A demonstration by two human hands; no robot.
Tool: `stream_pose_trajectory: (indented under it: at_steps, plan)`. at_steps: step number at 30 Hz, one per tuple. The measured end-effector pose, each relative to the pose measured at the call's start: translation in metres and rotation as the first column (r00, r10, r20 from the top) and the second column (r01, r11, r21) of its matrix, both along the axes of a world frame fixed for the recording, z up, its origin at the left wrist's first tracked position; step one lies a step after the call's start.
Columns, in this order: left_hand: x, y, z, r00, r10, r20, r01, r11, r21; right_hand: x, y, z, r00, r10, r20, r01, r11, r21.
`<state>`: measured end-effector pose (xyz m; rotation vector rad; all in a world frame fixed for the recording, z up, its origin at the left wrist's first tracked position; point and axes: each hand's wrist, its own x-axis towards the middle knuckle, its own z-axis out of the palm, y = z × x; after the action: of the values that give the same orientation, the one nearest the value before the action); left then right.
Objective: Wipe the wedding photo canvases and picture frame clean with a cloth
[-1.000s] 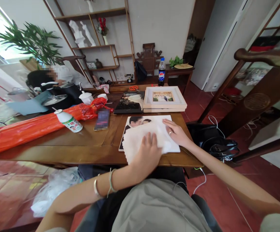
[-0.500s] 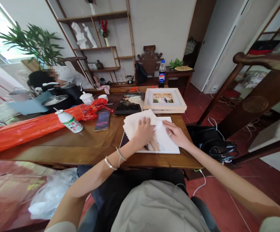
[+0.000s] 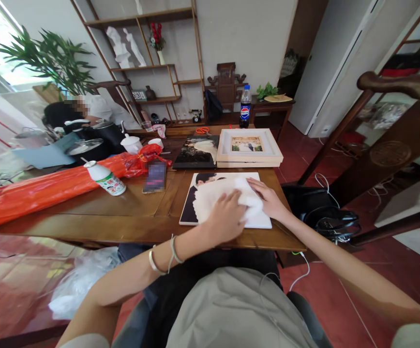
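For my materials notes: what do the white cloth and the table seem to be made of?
White cloth: probably soft, matte fabric; thin, wavy-edged, though blur hides any weave. Table: likely brown wood, slightly glossy finish; visible board joints, faint sheen.

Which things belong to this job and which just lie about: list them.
In hand: white cloth under the left hand; photo panel beneath, right hand at its right side.
Lying about: phone, white bottle, orange-handled scissors, cola bottle.
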<state>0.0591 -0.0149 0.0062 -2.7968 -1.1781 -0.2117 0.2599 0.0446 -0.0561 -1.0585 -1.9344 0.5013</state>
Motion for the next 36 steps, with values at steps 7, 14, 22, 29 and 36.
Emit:
stream_pose_trajectory:
  at_steps: [7,14,22,29,36]
  plan:
    - [0.0,0.006,-0.008,0.99,0.08,-0.117,-0.069,0.993,0.097,-0.002,0.0,0.0,1.0,-0.019,0.008,0.019,1.0,0.003]
    - [-0.005,-0.05,-0.004,0.987,-0.126,-0.099,0.137,0.984,0.116,-0.002,-0.001,0.001,1.0,-0.017,0.012,0.017,1.0,-0.007]
    - [-0.009,0.093,0.027,0.956,-0.007,0.293,0.094,0.954,-0.284,-0.002,-0.001,0.0,1.0,-0.024,0.007,0.024,0.999,0.021]
    - [0.031,0.124,0.036,0.96,-0.145,0.239,0.213,0.932,-0.292,0.0,-0.001,-0.001,0.997,-0.034,0.068,0.03,0.998,0.051]
    - [-0.023,0.103,0.017,0.998,-0.049,0.036,0.053,0.988,-0.145,-0.002,-0.001,0.0,0.999,-0.031,0.042,0.031,1.0,0.003]
